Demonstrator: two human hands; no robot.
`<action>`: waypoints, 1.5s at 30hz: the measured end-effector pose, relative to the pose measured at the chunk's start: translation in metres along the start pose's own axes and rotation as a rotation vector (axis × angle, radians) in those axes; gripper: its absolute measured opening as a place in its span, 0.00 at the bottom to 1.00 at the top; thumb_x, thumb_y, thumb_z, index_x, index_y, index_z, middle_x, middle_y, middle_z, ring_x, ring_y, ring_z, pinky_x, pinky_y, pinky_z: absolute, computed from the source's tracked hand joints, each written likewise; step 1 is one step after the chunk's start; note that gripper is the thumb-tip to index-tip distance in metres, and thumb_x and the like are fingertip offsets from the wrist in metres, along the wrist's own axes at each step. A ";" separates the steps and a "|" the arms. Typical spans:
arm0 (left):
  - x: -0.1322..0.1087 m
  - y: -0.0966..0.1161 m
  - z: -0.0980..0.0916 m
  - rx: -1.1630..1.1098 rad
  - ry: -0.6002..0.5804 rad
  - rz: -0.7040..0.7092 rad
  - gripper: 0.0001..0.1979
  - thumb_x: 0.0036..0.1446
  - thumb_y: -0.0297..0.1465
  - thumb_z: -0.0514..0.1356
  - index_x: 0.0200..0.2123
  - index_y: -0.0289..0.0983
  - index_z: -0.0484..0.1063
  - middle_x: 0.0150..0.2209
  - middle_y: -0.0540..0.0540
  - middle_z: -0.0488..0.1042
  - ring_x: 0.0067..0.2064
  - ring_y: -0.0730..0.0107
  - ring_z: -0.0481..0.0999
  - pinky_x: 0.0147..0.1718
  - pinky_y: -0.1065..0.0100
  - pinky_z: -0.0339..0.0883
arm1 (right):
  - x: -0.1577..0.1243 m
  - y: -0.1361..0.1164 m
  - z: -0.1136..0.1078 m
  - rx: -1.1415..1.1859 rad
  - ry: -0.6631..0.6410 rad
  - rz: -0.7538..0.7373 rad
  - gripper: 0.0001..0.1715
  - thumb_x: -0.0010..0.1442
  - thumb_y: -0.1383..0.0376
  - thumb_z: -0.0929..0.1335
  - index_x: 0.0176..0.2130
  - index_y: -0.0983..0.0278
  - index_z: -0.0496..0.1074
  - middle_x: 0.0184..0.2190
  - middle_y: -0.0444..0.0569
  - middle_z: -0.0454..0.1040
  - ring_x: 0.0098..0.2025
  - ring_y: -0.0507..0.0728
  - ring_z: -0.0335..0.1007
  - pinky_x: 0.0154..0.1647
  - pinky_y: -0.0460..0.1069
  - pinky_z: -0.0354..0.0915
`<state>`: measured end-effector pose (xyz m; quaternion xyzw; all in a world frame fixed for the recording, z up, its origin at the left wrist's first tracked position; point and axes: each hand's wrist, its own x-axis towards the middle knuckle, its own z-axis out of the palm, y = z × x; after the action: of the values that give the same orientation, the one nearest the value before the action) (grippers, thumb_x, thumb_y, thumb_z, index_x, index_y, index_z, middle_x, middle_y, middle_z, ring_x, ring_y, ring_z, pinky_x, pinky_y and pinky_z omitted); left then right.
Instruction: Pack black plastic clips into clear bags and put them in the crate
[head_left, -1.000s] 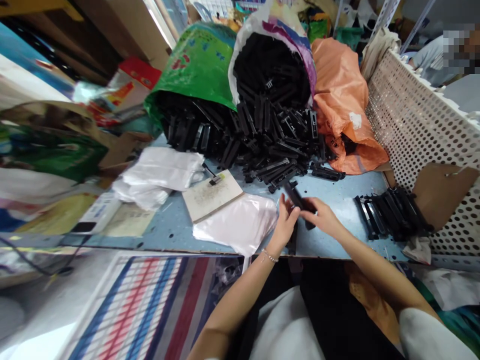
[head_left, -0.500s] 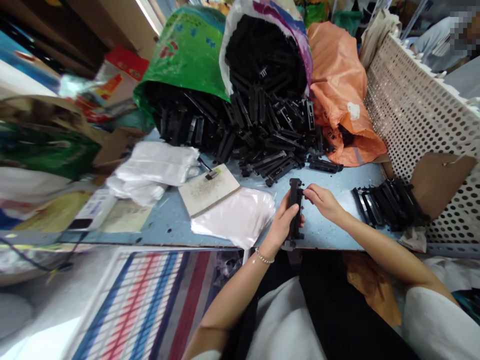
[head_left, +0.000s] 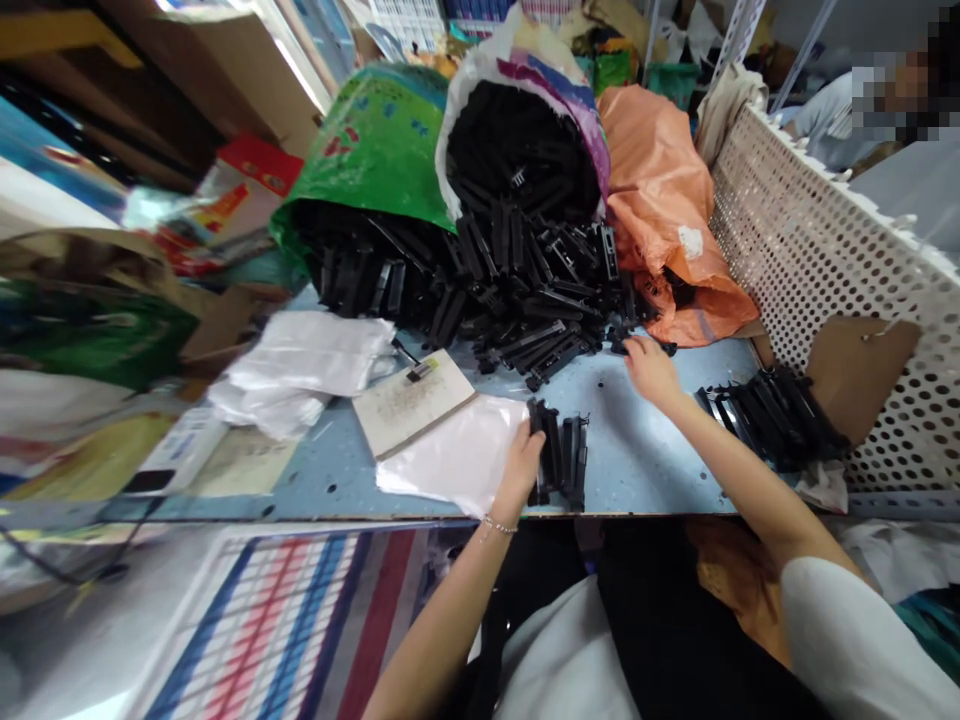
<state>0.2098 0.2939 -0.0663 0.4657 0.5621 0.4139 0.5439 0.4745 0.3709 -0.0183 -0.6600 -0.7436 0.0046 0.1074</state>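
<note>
From the head view, we have both hands at work over the blue surface (head_left: 637,450). Our left hand (head_left: 521,455), a bracelet (head_left: 498,526) on its wrist, is curled narrow around the leftmost black part (head_left: 535,485), at the near edge of the surface. Just to the right of that, more black parts stand side by side in a short near row (head_left: 568,462).

Over to our right hand (head_left: 651,370)! It's stretched farther out, fingers bent down at a single black part (head_left: 619,342) by the right end of the big heap (head_left: 525,290); whether they've closed on it, we cannot tell.

That heap spills from a green bag (head_left: 375,140) and a white-and-purple bag (head_left: 592,140) on the far side, with an orange sack (head_left: 660,180) right beside them. Left of our left hand we spot a white plastic pile (head_left: 450,465), partly under a pale board (head_left: 409,410), and farther left a second white pile (head_left: 300,350). And on the right, another row of black parts (head_left: 772,420) sits by the perforated crate wall (head_left: 825,230) and a cardboard piece (head_left: 862,370).
</note>
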 end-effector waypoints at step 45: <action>-0.029 0.081 0.025 -0.580 -0.160 -0.132 0.34 0.51 0.47 0.67 0.55 0.34 0.64 0.34 0.48 0.70 0.29 0.76 0.70 0.30 0.74 0.67 | -0.096 -0.101 -0.048 0.250 0.198 -0.745 0.19 0.73 0.61 0.58 0.34 0.66 0.69 0.30 0.50 0.72 0.34 0.55 0.65 0.35 0.50 0.58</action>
<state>0.2397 0.2824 0.0177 0.2847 0.4050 0.4826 0.7225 0.3936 0.2570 0.0288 -0.3242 -0.9116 -0.0079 0.2524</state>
